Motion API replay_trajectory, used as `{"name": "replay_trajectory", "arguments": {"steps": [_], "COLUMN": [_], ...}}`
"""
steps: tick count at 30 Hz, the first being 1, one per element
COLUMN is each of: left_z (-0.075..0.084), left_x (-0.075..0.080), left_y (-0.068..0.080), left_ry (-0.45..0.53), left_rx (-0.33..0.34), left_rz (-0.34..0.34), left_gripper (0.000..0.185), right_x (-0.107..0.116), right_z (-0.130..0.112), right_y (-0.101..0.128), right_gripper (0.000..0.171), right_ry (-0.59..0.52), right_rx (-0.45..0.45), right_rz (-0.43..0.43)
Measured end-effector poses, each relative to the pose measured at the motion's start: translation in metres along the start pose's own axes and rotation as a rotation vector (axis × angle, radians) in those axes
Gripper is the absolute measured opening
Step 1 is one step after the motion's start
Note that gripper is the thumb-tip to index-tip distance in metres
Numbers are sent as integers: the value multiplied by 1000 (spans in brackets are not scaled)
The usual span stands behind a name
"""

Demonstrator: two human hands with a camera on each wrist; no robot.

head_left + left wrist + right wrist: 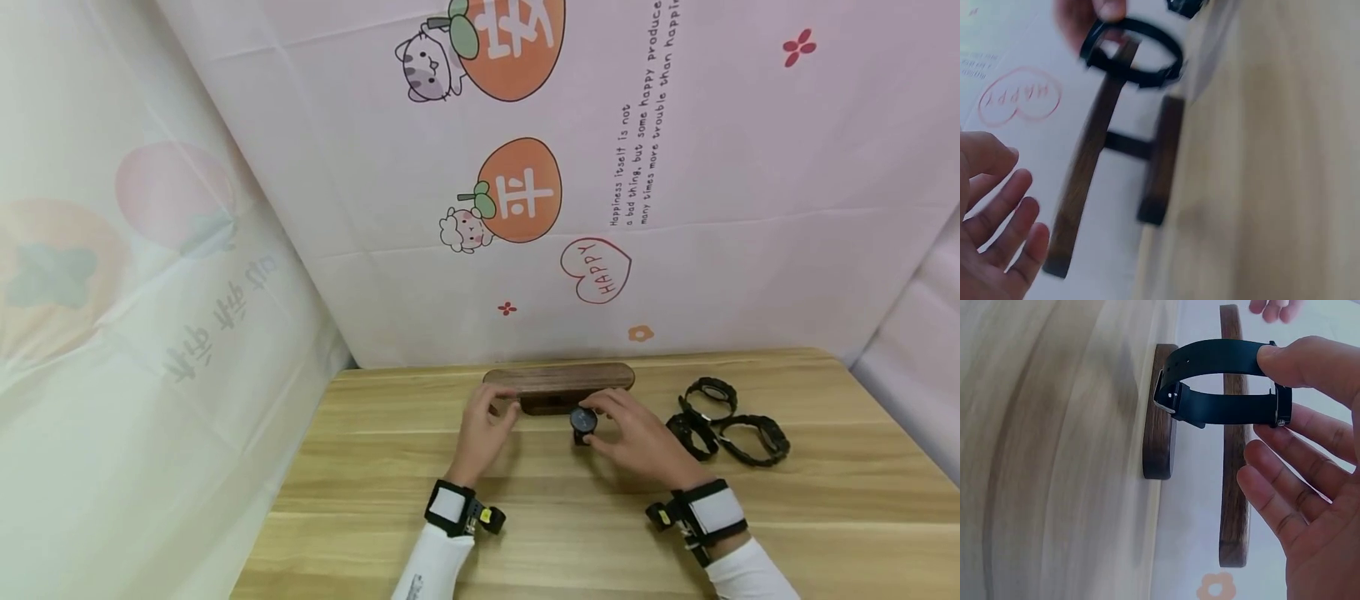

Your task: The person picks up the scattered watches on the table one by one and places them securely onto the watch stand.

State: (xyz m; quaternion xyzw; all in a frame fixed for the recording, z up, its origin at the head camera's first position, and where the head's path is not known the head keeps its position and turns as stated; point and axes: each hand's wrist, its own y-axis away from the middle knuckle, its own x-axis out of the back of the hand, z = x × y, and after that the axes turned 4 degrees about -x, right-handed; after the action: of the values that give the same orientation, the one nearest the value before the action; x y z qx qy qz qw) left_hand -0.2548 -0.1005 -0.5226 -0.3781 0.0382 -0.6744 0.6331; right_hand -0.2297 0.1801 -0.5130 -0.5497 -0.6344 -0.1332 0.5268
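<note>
Right hand (1310, 487) pinching black watch (1222, 381)

Dark wooden stand (558, 379), upper middle of the head view: smooth, satin, fine grain. Black watch (1222, 381) looped around its bar, top of the right wrist view: matt rubbery strap, shiny metal buckle. Pale wooden table (375, 467) across the lower frame: smooth, streaked grain. Backdrop cloth (720, 250) behind: thin printed sheet, faintly glossy, creased

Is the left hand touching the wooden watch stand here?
Apart. In the left wrist view the left hand lies open with clear background between its fingers and the wooden stand.
</note>
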Motion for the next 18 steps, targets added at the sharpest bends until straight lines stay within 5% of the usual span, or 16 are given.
{"name": "replay_trajectory", "arguments": {"steps": [8, 18], "left_z": [-16, -36], "left_x": [25, 31], "left_y": [-22, -32], "left_ry": [-62, -69], "left_rx": [-24, 44], "left_rz": [51, -91], "left_gripper": [29, 48], "right_x": [6, 18], "right_z": [11, 23], "right_y": [2, 2], "right_gripper": [53, 51], "right_ry": [5, 13], "right_rx": [-8, -50], "right_rz": [18, 16]}}
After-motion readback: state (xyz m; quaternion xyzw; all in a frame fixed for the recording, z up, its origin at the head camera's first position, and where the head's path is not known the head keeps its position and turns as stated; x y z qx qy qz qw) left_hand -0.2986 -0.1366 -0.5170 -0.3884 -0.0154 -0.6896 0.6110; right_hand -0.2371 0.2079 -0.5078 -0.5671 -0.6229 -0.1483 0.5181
